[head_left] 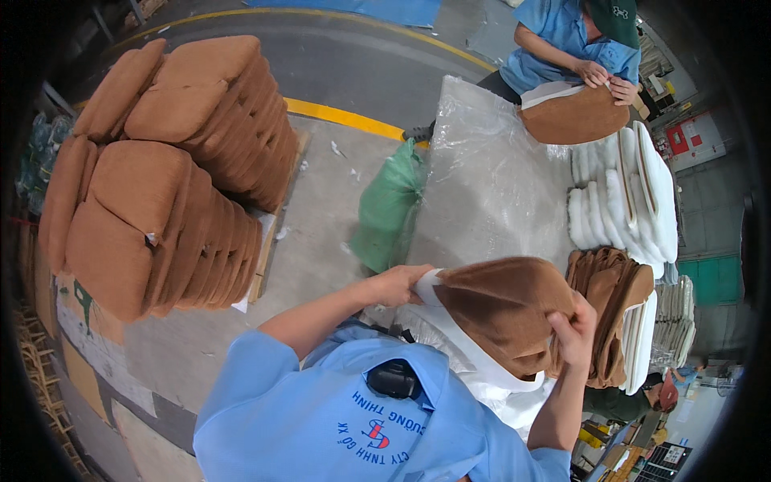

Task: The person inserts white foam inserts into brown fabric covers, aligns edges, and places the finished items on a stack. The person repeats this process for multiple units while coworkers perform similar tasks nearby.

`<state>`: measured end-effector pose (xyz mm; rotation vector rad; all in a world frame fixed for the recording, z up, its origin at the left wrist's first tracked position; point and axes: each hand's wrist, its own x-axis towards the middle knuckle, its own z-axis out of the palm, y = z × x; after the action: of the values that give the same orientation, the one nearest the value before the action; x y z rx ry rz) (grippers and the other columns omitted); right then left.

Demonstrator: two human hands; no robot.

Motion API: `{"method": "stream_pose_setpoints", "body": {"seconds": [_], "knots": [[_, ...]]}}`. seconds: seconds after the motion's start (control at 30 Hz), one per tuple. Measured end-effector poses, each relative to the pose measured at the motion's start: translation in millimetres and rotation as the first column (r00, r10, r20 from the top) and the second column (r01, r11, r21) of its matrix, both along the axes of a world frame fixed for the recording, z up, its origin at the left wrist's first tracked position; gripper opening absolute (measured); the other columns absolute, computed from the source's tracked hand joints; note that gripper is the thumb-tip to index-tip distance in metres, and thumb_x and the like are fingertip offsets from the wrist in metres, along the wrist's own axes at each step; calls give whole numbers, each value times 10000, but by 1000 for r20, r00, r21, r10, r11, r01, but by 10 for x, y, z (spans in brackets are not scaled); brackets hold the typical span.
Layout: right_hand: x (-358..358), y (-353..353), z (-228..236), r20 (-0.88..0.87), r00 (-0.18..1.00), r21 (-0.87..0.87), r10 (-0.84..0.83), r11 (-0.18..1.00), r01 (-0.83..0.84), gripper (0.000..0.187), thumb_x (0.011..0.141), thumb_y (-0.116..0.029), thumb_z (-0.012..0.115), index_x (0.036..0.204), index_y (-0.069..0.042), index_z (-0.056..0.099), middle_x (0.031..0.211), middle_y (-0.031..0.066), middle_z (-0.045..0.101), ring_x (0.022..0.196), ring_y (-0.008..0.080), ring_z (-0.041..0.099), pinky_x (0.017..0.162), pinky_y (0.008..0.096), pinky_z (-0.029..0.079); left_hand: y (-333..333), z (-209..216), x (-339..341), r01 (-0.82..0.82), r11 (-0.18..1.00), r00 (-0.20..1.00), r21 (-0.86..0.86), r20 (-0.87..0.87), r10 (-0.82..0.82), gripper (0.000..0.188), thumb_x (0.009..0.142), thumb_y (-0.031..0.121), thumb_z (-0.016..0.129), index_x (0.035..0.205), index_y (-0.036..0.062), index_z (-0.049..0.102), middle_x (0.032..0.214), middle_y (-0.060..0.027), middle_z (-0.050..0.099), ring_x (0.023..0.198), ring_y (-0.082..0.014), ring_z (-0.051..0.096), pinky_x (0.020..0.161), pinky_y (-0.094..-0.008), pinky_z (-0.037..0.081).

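A brown cushion cover [502,309] with a white underside hangs folded between my hands, above the near end of the plastic-covered table. My left hand [401,285] is closed on its white-edged left end, the fingers partly hidden by the fabric. At the opposite end, my right hand [575,328] grips the brown side, its thumb on top and its other fingers mostly out of sight. Just right of that hand lies a pile of folded brown covers [614,297]. White padding sheets [618,193] are stacked beyond the pile.
Clear plastic wraps the table [498,201]. Across it, a co-worker [554,52] in blue handles another brown cushion piece [574,116]. A green sack [387,209] stands against the table's left side. Tall stacks of brown cushions [144,217] rest on a pallet at the left.
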<state>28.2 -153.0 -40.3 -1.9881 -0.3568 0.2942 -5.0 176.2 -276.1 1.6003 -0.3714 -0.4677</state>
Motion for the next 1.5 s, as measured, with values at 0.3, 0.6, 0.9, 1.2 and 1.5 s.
{"method": "stream_pose_setpoints", "body": {"seconds": [0.3,0.6,0.9,1.2,1.5], "knots": [[-471,-393,118,56,985,61,-163,985,160,288,890,-75,853,1123,17,712,1075,31,701,916,104,636,821,259,506,25,34,28,26,999,994,39,105,-30,526,836,-2,812,1320,80,621,1257,-145,705,1204,-332,676,1032,-426,528],[-489,-481,150,-23,978,104,-207,973,208,397,865,-99,883,1194,26,699,1116,29,718,981,109,667,884,279,527,20,-61,-99,20,995,998,98,54,-26,579,794,-39,801,1327,113,633,1297,-119,697,1256,-341,647,1073,-434,514],[-405,-474,322,-76,988,92,-136,985,143,298,854,-125,896,1045,10,711,1092,73,723,990,162,671,875,310,517,21,-142,-117,35,985,993,168,104,-53,681,735,-44,807,1366,131,620,1349,-124,669,1324,-360,596,1130,-463,472],[-184,-609,302,53,999,232,-8,973,-5,380,779,-164,952,1021,14,720,1050,89,724,950,183,675,858,328,511,13,314,-488,-297,851,954,432,157,254,839,754,-39,789,1536,91,513,1535,-199,535,1467,-381,469,1203,-468,431],[22,-704,313,156,985,283,75,952,-118,489,757,-274,989,1045,29,735,1084,113,750,948,186,694,870,336,524,-230,1222,-478,-322,946,892,-46,-348,287,333,1091,249,634,1310,2,679,1115,-43,748,976,-105,666,870,-288,548]]}}
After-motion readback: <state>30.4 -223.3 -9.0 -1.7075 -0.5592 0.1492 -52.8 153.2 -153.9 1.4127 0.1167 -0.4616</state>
